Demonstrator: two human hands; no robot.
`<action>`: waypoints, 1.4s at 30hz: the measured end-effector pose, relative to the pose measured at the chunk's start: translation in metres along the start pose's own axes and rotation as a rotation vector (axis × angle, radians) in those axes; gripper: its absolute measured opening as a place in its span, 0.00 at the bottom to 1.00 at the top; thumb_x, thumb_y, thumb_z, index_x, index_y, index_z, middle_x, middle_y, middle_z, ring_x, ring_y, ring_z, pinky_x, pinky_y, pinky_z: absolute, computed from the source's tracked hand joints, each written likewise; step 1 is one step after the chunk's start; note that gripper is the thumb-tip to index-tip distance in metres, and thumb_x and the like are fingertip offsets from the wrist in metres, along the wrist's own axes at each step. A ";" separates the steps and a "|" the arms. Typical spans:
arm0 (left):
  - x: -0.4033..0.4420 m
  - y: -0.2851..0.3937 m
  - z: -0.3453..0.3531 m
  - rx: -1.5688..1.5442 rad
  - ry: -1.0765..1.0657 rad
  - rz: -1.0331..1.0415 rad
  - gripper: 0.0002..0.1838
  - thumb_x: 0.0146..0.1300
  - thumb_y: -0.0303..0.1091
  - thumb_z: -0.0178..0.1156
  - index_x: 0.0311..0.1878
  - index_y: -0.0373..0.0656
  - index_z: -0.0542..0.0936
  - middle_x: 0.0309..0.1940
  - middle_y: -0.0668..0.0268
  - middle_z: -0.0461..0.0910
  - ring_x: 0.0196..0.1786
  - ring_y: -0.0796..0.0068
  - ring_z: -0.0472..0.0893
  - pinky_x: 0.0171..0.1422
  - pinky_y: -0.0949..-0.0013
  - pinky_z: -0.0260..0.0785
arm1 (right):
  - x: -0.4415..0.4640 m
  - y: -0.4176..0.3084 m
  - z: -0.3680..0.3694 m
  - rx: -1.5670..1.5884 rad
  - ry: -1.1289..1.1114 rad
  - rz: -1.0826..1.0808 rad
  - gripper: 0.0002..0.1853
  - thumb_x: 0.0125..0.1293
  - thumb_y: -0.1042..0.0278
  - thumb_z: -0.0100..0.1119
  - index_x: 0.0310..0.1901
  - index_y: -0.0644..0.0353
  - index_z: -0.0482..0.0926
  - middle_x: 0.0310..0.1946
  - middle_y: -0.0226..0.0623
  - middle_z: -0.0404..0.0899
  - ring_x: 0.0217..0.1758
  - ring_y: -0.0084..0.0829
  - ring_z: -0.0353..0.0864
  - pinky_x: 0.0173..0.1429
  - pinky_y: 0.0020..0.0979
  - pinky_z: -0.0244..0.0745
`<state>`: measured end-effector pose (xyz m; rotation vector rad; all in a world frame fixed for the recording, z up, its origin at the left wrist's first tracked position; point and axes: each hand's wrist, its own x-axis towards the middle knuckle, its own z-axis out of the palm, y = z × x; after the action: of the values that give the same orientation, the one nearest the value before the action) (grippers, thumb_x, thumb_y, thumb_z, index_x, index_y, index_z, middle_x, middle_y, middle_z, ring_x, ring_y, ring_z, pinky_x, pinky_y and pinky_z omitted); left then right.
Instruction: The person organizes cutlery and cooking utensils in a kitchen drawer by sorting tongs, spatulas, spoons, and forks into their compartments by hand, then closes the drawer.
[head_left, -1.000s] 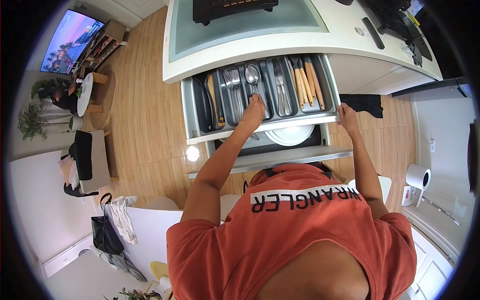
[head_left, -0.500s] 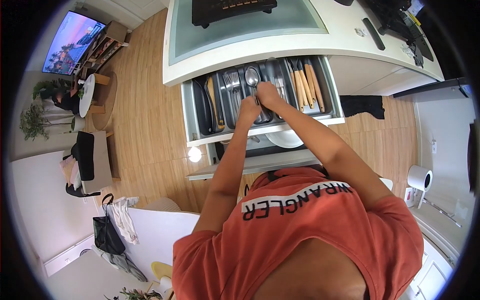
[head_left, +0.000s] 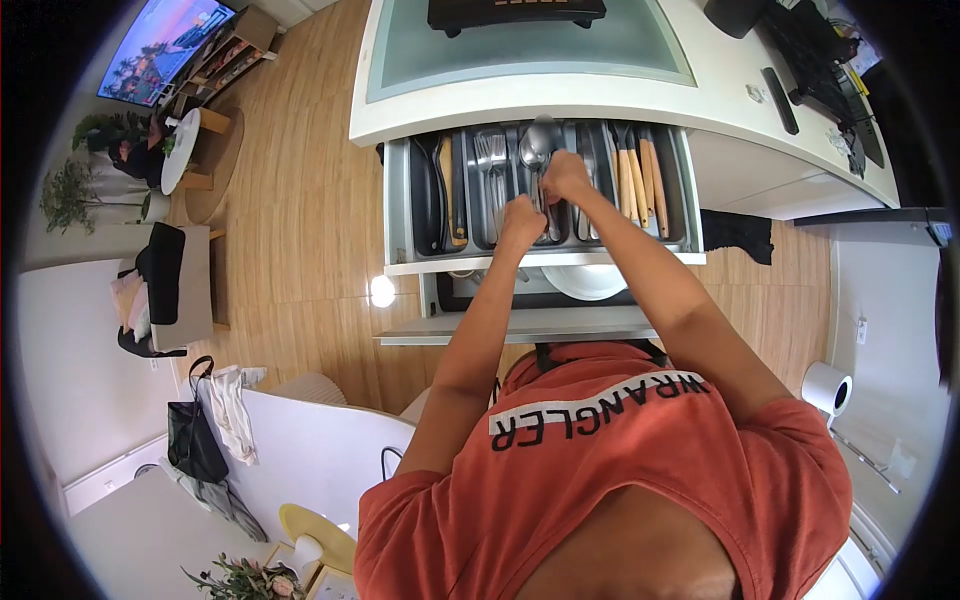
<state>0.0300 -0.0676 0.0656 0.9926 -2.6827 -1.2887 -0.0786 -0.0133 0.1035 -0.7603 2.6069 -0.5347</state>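
Observation:
Both hands are over the spoon compartment of the open cutlery drawer [head_left: 400, 200]. My left hand [head_left: 524, 219] is closed at the handles of the spoons [head_left: 533, 150], low in the compartment. Just right of it and touching or nearly touching, my right hand [head_left: 566, 177] is closed around a spoon whose blurred bowl [head_left: 543, 135] points away from me. Forks [head_left: 492, 155] lie in the compartment to the left. Wooden-handled cutlery [head_left: 640, 180] is at the right, and dark-handled utensils [head_left: 428, 195] are at the far left.
A lower drawer [head_left: 450, 325] stands open beneath, with white plates [head_left: 585, 283] inside. Above is the counter edge [head_left: 500, 112] with a glass panel [head_left: 640, 55] and a black appliance [head_left: 515, 12]. At far left, a person [head_left: 140, 158] is near a round white table [head_left: 181, 150].
My right hand has left the drawer's right front edge and come to the spoons beside my left hand, now holding a spoon. The view has shifted slightly.

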 end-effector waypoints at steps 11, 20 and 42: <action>-0.006 0.008 -0.001 0.031 0.014 0.102 0.09 0.48 0.28 0.54 0.29 0.30 0.75 0.30 0.45 0.76 0.38 0.47 0.76 0.43 0.58 0.67 | 0.008 0.007 0.034 0.062 -0.135 -0.024 0.12 0.37 0.73 0.63 0.27 0.71 0.78 0.32 0.56 0.77 0.39 0.47 0.78 0.45 0.37 0.73; 0.005 0.010 0.022 0.209 0.148 0.194 0.10 0.47 0.19 0.52 0.34 0.26 0.71 0.28 0.42 0.75 0.35 0.44 0.76 0.41 0.55 0.70 | 0.016 0.031 0.026 0.182 -0.142 -0.196 0.07 0.48 0.73 0.57 0.23 0.69 0.78 0.23 0.54 0.77 0.33 0.41 0.80 0.38 0.33 0.75; 0.114 0.033 -0.014 0.500 0.022 0.421 0.32 0.34 0.39 0.71 0.46 0.36 0.74 0.43 0.46 0.74 0.48 0.52 0.73 0.53 0.61 0.66 | -0.039 0.011 0.048 0.080 -0.027 -0.142 0.09 0.53 0.82 0.47 0.37 0.73 0.67 0.30 0.61 0.75 0.38 0.52 0.77 0.41 0.41 0.73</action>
<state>-0.0756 -0.1240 0.0692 0.3967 -3.0305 -0.5439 -0.0312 0.0058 0.0666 -0.9247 2.5036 -0.6607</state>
